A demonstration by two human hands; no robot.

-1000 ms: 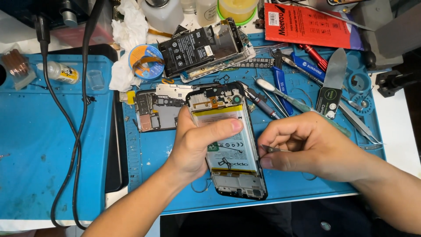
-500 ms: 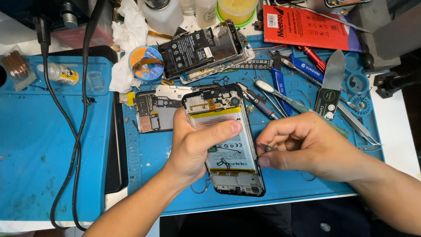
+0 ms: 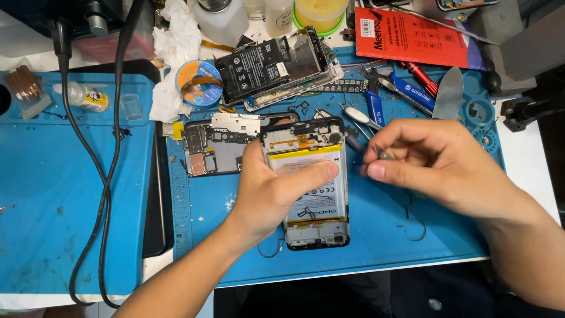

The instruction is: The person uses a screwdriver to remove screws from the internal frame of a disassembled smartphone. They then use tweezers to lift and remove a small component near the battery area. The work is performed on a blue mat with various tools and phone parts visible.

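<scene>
The left hand lies over an opened phone near the middle of the blue mat on the table, thumb stretched across the phone's pale battery and the fingers wrapped around its left edge, holding it flat. The right hand sits just to the right of the phone, fingers curled in and pinched narrow around something small and grey; what it is cannot be told. Left of the phone, touching its upper corner, lies a bare circuit board. Farther away, a second opened phone with a black battery rests at a tilt, with a blue roll of tape and crumpled white tissue to its left. To the far right lie blue-handled tools, a metal blade and a red packet. A black cable runs down over a second blue mat on the left.
</scene>
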